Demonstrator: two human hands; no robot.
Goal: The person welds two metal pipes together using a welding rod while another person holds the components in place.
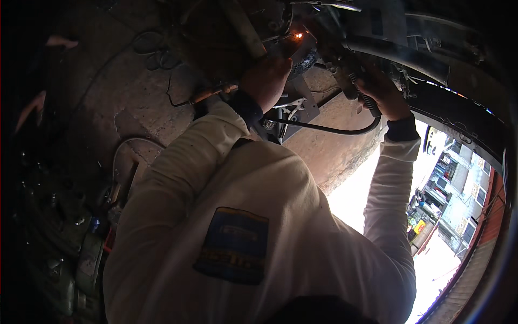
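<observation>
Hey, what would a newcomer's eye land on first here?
Probably the small orange glow at the top, just right of centre, in the dark beyond the left hand. Next, the glaring daylight at lower right. Then the right hand, holding a dark ribbed tool with a black cable curving leftward.

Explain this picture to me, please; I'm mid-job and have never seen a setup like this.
There's no machine arm here: these are a person's bare hands, seen from a camera on their head looking down. The wide lens bends straight edges.

The right hand grips a ribbed dark handle, with a black cable curving away below. Beyond the hands, a small orange spot glows. The left hand is close by, but shadow hides whether it holds anything.

On the brown ground is a dark metal plate. The pale jacket fills the lower middle.
</observation>
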